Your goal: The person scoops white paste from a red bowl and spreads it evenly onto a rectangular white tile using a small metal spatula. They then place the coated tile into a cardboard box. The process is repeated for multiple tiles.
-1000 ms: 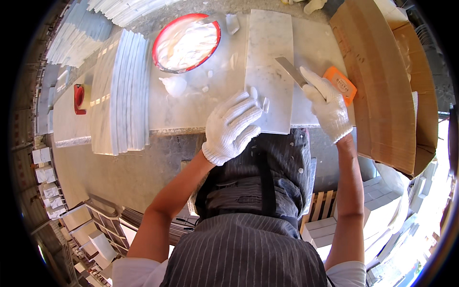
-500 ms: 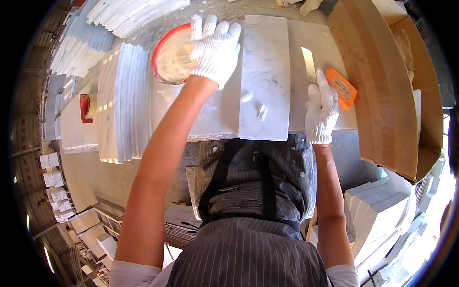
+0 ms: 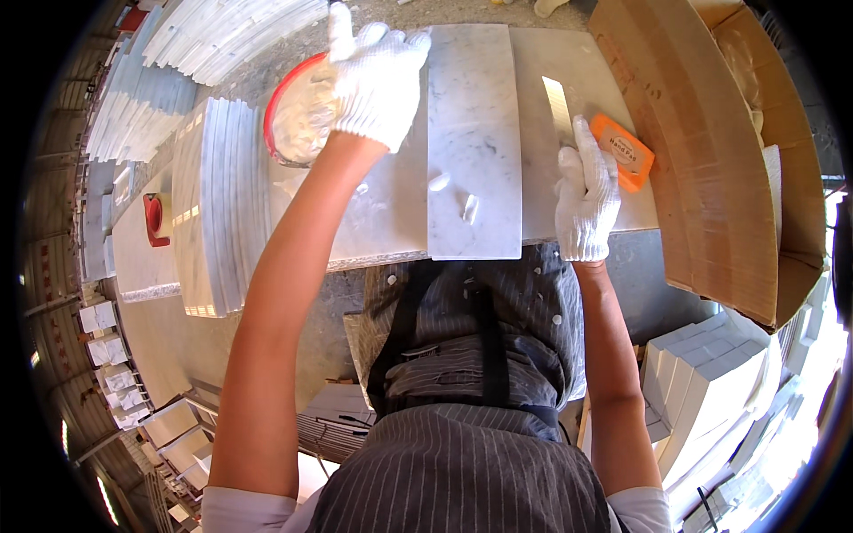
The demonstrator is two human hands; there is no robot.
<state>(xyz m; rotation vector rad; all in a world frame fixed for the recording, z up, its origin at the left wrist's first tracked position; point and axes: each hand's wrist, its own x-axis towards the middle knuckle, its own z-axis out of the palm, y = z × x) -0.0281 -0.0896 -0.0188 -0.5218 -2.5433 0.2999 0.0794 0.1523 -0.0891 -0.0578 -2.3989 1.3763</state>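
Observation:
My left hand (image 3: 378, 84), in a white knit glove, is over the right side of a round red-rimmed tub (image 3: 298, 115) of pale paste. One finger points away from me, the others are partly bent, and I see nothing in them. A grey-veined white marble slab (image 3: 474, 133) lies before me, with two small white pieces (image 3: 469, 209) on it. My right hand (image 3: 588, 200), gloved too, rests to the slab's right, its index finger stretched forward. From its fingers reaches a narrow shiny blade, apparently a putty knife (image 3: 557, 107); its handle is hidden. Beside that hand lies an orange hand pad (image 3: 624, 153).
Marble slabs stand in a row (image 3: 233, 178) at the left, with more stacked behind. A red-and-cream tape dispenser (image 3: 158, 219) sits at the far left. At right, an open cardboard box (image 3: 689, 169) borders the work surface. White blocks (image 3: 702, 382) are stacked low on the right.
The view has shifted, so most things appear a little farther left. My left hand's fingers were spread flat; now one points forward while the others bend. My right hand keeps nearly the same pose.

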